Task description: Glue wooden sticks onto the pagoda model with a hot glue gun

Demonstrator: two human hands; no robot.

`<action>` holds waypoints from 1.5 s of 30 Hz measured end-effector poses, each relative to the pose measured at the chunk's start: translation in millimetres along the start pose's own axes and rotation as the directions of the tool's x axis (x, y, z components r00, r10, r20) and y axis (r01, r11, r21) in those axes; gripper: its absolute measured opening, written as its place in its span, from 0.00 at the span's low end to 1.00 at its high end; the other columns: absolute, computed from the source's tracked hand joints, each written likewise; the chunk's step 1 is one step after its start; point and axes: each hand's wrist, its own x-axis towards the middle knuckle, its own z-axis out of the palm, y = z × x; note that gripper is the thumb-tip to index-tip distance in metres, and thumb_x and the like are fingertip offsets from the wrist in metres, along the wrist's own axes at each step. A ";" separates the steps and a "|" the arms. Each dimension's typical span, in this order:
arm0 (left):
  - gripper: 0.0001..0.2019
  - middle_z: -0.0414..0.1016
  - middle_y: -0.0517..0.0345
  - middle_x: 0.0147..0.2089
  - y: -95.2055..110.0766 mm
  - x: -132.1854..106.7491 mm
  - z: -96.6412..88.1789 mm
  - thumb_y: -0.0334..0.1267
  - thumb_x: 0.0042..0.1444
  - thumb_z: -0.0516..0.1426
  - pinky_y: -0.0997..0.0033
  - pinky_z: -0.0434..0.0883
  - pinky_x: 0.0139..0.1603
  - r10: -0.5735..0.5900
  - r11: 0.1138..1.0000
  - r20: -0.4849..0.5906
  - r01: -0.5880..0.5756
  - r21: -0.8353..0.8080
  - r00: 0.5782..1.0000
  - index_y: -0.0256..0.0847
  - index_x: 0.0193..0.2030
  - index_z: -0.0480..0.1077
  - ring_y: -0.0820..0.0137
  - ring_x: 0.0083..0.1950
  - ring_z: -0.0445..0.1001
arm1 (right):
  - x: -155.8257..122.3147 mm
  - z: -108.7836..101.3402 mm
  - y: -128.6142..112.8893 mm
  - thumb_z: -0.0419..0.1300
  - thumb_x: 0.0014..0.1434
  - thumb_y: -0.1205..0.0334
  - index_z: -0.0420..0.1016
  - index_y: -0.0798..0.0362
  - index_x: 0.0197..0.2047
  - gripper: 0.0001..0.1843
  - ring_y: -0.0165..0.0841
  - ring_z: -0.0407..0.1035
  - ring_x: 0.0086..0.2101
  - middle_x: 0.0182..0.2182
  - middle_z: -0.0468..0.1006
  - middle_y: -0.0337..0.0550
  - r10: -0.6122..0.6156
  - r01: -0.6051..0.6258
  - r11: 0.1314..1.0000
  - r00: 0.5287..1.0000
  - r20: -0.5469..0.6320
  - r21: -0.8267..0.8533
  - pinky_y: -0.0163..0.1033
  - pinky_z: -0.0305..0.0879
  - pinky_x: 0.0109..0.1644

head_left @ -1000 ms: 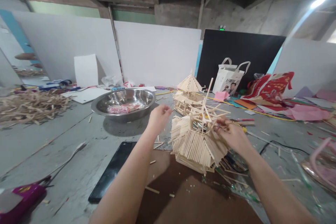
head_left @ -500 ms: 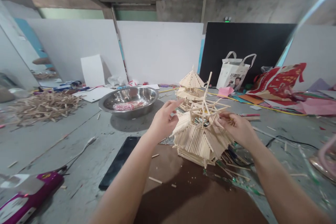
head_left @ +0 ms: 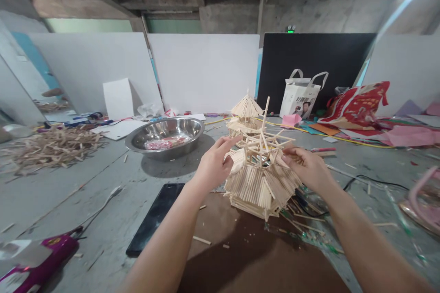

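A pagoda-like model of thin wooden sticks (head_left: 261, 183) stands on a brown board (head_left: 240, 247) in front of me. Its upper frame of bare sticks rises to a tall centre stick. My left hand (head_left: 215, 165) rests against the model's left side with its fingers stretched toward the upper frame. On the right side, my right hand (head_left: 305, 165) pinches sticks of the roof. A second, smaller stick tower (head_left: 245, 112) stands behind the model.
A steel basin (head_left: 165, 133) with a pink packet sits behind my left hand. A black phone (head_left: 156, 217) lies left of the board, a pink tool (head_left: 37, 256) at the lower left. A heap of sticks (head_left: 51, 144) lies far left. Bags and coloured paper (head_left: 360, 114) fill the right.
My left hand has moved from a loose fist near the basin to the model's left side, with its fingers now extended. The right hand stays on the roof sticks. The view shifted slightly.
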 end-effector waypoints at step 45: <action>0.30 0.62 0.52 0.50 34.5 -7.3 36.6 0.22 0.42 0.47 0.72 0.69 0.37 0.022 0.978 0.085 -0.004 -0.209 0.996 0.42 0.55 0.58 0.74 0.37 0.67 | -23.3 8.8 -37.9 0.51 0.55 0.54 0.57 0.51 0.56 0.26 0.41 0.61 0.48 0.48 0.67 0.51 -0.405 0.401 0.912 0.913 0.042 0.090 0.49 0.60 0.48</action>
